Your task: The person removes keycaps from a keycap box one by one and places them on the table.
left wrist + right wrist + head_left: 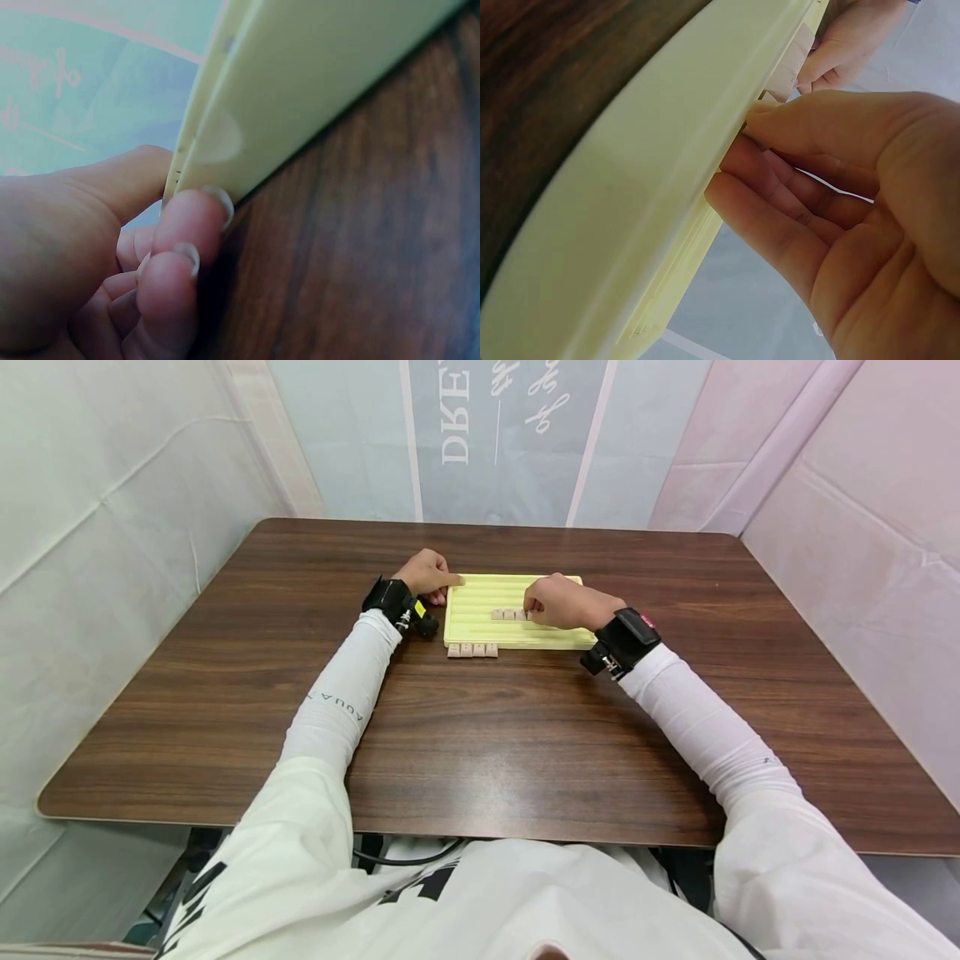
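A pale yellow ridged tray (480, 589) lies on the table, and a short row of small beige tiles (508, 614) stands along one of its ridges. My left hand (427, 577) holds the tray's left edge near the far corner, thumb on the rim and curled fingers (184, 225) against the side wall. Over the tray's right half, my right hand (566, 602) pinches a tile at the right end of that row; its fingertips largely hide the tile. Beige tiles (789, 66) also show beyond the right thumb in the right wrist view.
Several more beige tiles (472, 651) sit in a row on the table against the tray's near left edge. The dark wood-grain table (525, 735) extends around the tray. A printed curtain (510, 443) hangs behind the far edge, with white sheeting at both sides.
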Tool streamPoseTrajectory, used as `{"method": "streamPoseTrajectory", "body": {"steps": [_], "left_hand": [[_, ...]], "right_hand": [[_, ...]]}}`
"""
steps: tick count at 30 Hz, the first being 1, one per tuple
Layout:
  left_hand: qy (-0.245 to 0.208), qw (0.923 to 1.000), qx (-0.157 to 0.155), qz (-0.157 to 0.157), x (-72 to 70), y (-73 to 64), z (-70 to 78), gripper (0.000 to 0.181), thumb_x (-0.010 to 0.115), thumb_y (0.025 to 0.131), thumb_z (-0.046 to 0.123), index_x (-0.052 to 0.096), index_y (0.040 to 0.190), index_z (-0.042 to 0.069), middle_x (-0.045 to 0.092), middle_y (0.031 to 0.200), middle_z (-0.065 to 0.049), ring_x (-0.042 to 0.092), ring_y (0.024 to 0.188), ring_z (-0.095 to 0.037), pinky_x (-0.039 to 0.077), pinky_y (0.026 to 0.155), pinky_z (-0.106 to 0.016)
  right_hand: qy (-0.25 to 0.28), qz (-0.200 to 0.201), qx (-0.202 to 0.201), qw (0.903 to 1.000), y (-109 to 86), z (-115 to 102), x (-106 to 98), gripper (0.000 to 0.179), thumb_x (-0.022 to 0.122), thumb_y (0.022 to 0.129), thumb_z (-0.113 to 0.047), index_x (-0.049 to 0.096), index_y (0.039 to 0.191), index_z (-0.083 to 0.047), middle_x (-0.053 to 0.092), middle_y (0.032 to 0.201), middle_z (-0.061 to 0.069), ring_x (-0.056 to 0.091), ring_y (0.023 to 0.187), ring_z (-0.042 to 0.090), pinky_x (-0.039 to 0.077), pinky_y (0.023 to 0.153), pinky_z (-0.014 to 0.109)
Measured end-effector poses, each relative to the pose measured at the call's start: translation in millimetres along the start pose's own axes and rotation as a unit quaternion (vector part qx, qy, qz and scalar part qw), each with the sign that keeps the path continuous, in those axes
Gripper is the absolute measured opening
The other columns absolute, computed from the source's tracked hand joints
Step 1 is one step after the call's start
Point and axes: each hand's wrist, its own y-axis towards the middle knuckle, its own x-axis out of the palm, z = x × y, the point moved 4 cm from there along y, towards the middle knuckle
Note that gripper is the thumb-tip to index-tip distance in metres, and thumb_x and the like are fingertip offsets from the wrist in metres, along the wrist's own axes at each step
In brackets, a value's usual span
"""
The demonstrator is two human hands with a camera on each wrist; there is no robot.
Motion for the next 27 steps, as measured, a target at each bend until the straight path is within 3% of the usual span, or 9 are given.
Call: {"method": "streamPoseTrajectory", "body": {"steps": [19,27], "left_hand": [[-0.004,1.0,-0.003,-0.002,0.2,2.2,-1.5,0.028,0.065,0.093,0.029,0.055,0.082,0.005,0.057,0.059,0.001,0.058,0.045,-0.008,0.054,0.052,-0.024],[0.0,1.0,0.0,0.0,-0.6,1.6,-1.0,0.028,0.065,0.093,0.03,0.056,0.082,0.005,0.056,0.059,0.002,0.058,0.046,-0.008,0.054,0.052,-0.024]], "right_hand": [[0.0,-0.003,0.003,1.0,-2.8,-0.6,-1.0,0.022,0.054,0.096,-0.008,0.064,0.116,-0.003,0.063,0.116,0.017,0.06,0.108,0.03,0.049,0.094,0.043],[-0.003,-0.003,0.006,1.0,-3.1,-1.4,-2.1,0.019,0.054,0.096,-0.007,0.066,0.111,-0.005,0.064,0.11,0.013,0.056,0.092,0.024,0.044,0.081,0.037]]}}
